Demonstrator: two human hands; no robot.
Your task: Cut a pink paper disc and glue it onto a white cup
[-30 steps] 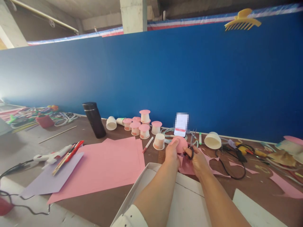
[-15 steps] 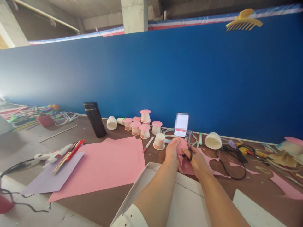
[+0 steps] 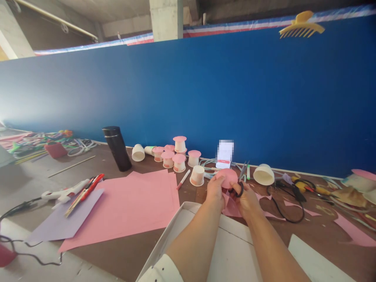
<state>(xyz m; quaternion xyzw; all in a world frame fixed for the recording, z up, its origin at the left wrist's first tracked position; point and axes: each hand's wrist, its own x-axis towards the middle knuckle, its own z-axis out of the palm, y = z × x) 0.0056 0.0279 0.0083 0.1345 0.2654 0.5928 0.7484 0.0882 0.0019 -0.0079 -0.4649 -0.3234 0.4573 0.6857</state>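
Observation:
My left hand (image 3: 216, 190) pinches a round pink paper disc (image 3: 227, 177) by its left edge. In my right hand (image 3: 247, 199) is a pair of scissors (image 3: 241, 188) with dark handles, its blades pointing up and away, to the right of the disc. The right fingertips are at the disc's lower right edge; whether they grip it I cannot tell. Pink paper scraps (image 3: 232, 206) lie beneath my hands. Left of the disc a bare paper cup (image 3: 197, 176) stands upside down, and beyond it are several cups topped with pink discs (image 3: 179, 158).
A white box lid (image 3: 232, 250) lies under my forearms. Pink sheets (image 3: 141, 199), a utility knife (image 3: 85, 194) and a glue gun (image 3: 66, 192) are at left. A black flask (image 3: 116, 149) and a phone (image 3: 225, 153) stand near the blue partition (image 3: 188, 90). Cables (image 3: 289, 196) lie at right.
The scissors have tilted to the right, their blades now apart from the disc's edge. The disc has turned flatter towards me and shows more of its face.

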